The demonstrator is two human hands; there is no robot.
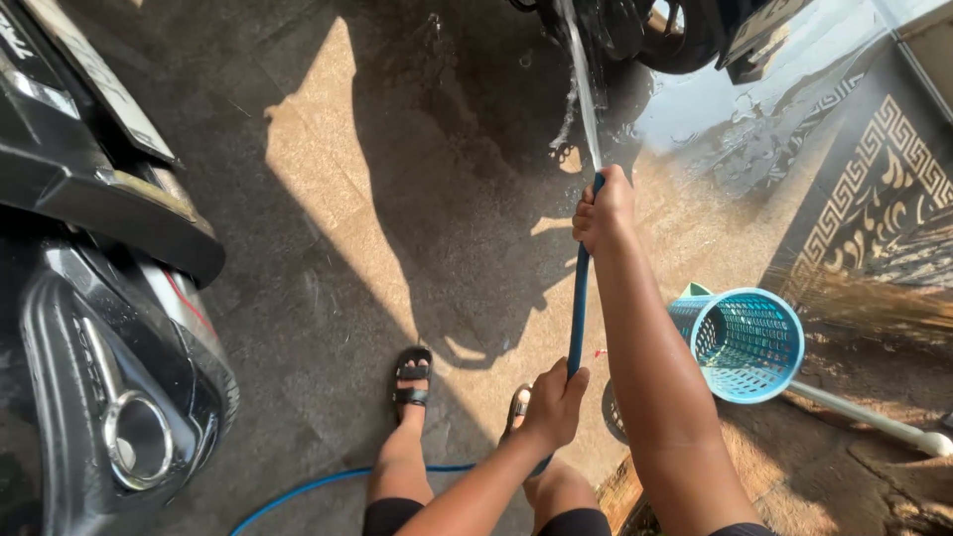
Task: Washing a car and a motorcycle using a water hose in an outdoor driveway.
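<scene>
A blue hose (579, 308) runs up between both my hands. My right hand (603, 210) is shut around its nozzle end, arm stretched forward. A jet of water (581, 79) shoots from that end toward a dark motorcycle (675, 30) at the top of the view. My left hand (554, 405) grips the hose lower down, close to my knees. The rest of the hose (298, 491) trails across the floor behind my sandalled feet (412, 382).
A black scooter (94, 298) fills the left side. A light blue plastic basket (745, 342) lies tipped on the right, beside a white pipe (874, 422). The tiled floor (338, 199) is wet near the motorcycle. A patterned wall (884, 199) stands at right.
</scene>
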